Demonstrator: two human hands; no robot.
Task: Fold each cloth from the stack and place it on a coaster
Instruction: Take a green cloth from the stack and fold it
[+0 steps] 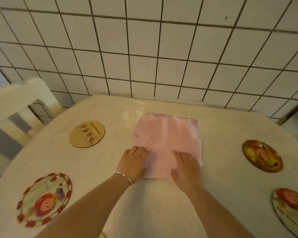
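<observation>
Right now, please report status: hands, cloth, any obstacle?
Left hand and right hand flat on pink cloth, near edge. Cloth unfolded atop stack. Four coasters bare, nearest far-left coaster. Nothing in the way.

Four coasters on the table, count them: a tan wooden one [87, 134] far left, a red-dotted one [44, 199] near left, a dark brown one [262, 155] far right, and a pale one with a red face [290, 210] near right, cut by the edge. One pink cloth [165, 140] on top of the pile, one lilac cloth [195, 121] peeking beneath; more I cannot tell. Two hands, left [133, 163] and right [186, 170]. One silver bangle [126, 177]. One white chair [15, 107].
</observation>
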